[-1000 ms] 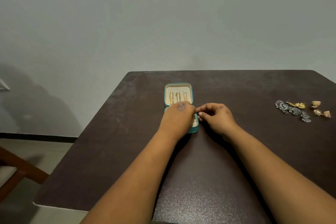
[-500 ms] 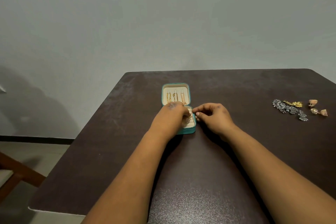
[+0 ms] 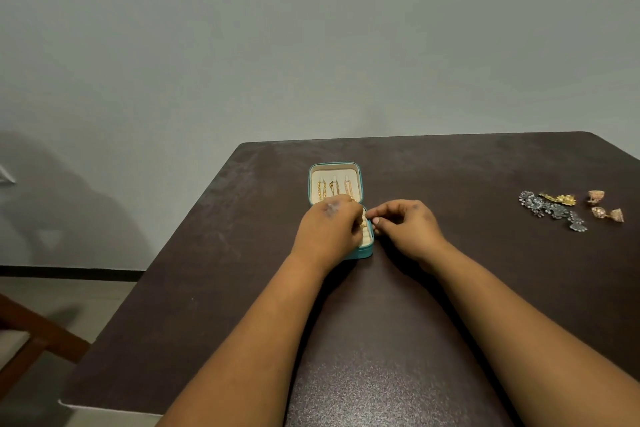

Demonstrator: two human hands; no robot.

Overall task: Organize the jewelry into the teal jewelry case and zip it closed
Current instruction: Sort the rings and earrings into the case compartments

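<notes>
Left hand (image 3: 327,230) slid nearer — dark table (image 3: 221,288), grey wall (image 3: 311,38) behind.

No writing, label, brand, number or sign can be read anywhere; the jewelry case (image 3: 360,251) near the middle of the worktop (image 3: 398,340) bears no legible mark; nor does the jewelry (image 3: 550,210) by the right edge.
</notes>
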